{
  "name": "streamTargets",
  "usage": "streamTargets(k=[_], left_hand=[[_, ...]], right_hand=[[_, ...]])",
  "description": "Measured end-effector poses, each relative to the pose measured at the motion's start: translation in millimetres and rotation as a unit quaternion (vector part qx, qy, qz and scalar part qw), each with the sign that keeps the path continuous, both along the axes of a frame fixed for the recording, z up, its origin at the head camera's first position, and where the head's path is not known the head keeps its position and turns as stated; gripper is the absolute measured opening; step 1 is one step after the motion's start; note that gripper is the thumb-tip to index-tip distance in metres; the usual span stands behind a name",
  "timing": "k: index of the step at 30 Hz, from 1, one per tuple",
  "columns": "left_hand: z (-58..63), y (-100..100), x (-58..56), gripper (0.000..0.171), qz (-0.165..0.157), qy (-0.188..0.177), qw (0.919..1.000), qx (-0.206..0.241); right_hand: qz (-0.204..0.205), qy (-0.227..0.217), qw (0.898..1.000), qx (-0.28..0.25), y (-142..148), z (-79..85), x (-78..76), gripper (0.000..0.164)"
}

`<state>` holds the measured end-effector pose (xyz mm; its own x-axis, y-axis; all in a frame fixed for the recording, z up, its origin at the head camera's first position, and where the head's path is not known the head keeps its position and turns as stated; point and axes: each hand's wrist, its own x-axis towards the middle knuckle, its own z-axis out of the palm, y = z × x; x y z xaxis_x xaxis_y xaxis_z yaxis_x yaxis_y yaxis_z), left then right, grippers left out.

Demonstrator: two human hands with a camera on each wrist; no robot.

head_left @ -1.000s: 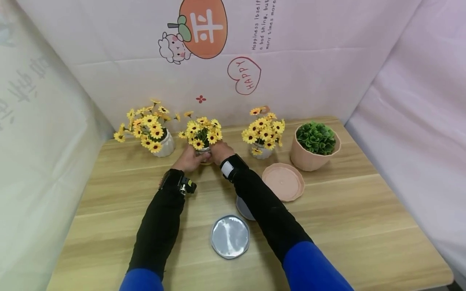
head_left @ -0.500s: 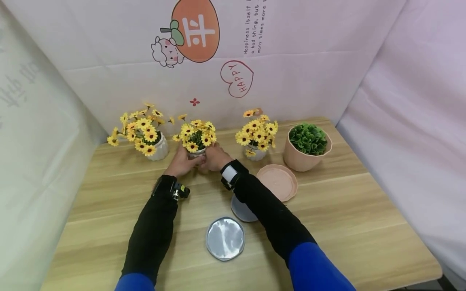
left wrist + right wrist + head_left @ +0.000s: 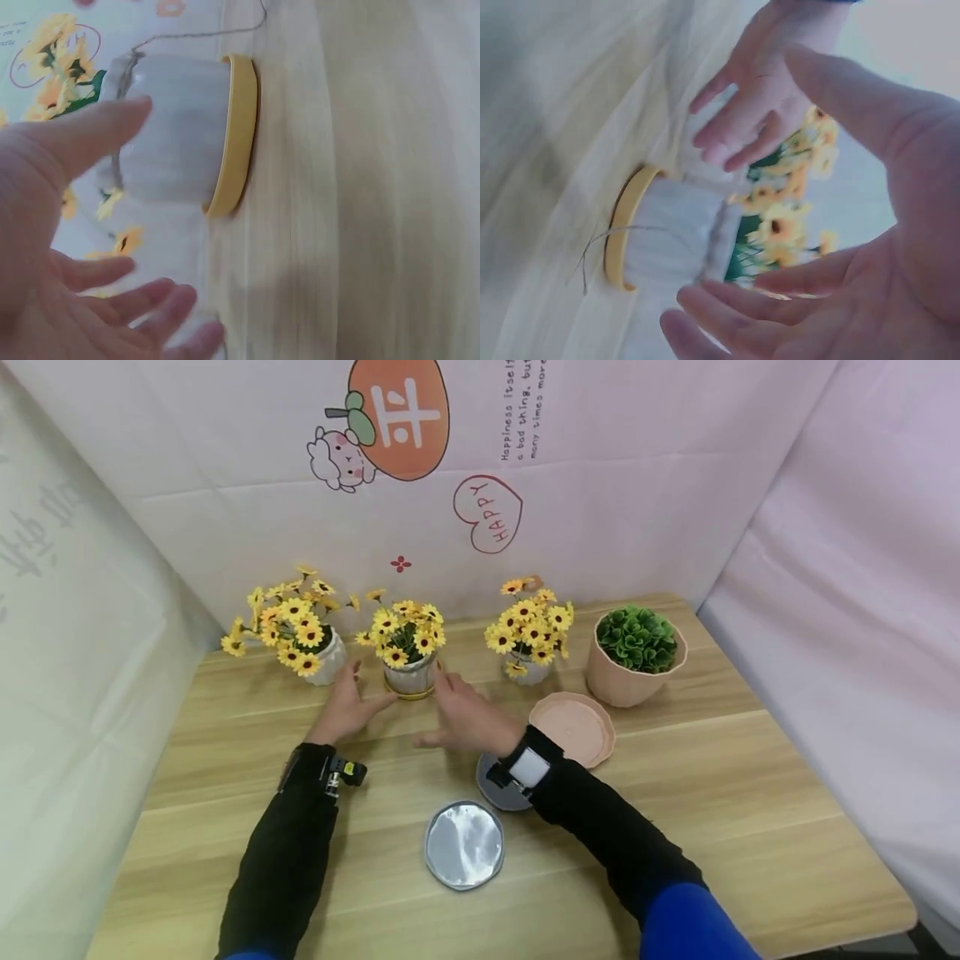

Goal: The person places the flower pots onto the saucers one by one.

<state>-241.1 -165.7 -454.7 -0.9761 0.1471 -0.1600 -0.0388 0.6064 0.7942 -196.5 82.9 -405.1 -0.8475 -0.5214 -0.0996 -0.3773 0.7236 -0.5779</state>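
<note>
A white flowerpot (image 3: pixel 410 678) with yellow daisy-like flowers (image 3: pixel 405 631) stands upright at the back of the table, between the hands. Its base sits in a yellow saucer (image 3: pixel 238 135), and a thin string (image 3: pixel 210 34) trails from near its rim. My left hand (image 3: pixel 347 710) is just left of the pot, thumb and fingers spread apart with nothing in them. On the pot's right side, my right hand (image 3: pixel 472 718) is spread too, its fingertips near the pot in the head view. Both wrist views show bare table beside the saucer.
Two more pots of yellow flowers flank the middle one, a left pot (image 3: pixel 327 664) and a right pot (image 3: pixel 531 671). Farther right are a pink pot (image 3: pixel 626 683) with a green plant and a pink saucer (image 3: pixel 572 727). Grey saucers (image 3: pixel 465 846) lie nearer the front.
Both hands have let go of the middle flowerpot and drawn apart, the left to the left, the right back and to the right. The pot now stands in the yellow saucer, uncovered.
</note>
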Motion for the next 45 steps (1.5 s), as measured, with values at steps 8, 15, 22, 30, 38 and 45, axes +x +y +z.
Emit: streamTargets(k=[8, 15, 22, 30, 38, 45], left_hand=[[1.3, -33, 14.2, 0.106, 0.051, 0.016, 0.9969, -0.058], [-7.8, -49, -0.3, 0.117, 0.138, 0.076, 0.9876, -0.003], [-27.0, -51, -28.3, 0.097, 0.171, 0.226, 0.9528, 0.108], [-29.4, -50, -44.1, 0.108, 0.195, 0.199, 0.9577, 0.071], [-29.9, -53, -44.0, 0.108, 0.224, 0.178, 0.9563, 0.062], [-27.6, -54, -45.4, 0.105, 0.239, 0.153, 0.9576, 0.05]], right_hand=[[0.144, 0.038, 0.988, 0.031, 34, -1.3, 51.3, 0.115], [0.201, 0.025, 0.972, 0.115, 41, -15.9, 82.7, 0.123], [0.244, 0.096, 0.955, 0.139, 39, -30.0, 104.0, 0.132], [0.236, 0.133, 0.942, 0.2, 39, -37.5, 119.5, 0.124], [0.225, 0.126, 0.946, 0.198, 35, -38.8, 118.2, 0.114], [0.212, 0.116, 0.952, 0.188, 24, -39.7, 106.5, 0.111]])
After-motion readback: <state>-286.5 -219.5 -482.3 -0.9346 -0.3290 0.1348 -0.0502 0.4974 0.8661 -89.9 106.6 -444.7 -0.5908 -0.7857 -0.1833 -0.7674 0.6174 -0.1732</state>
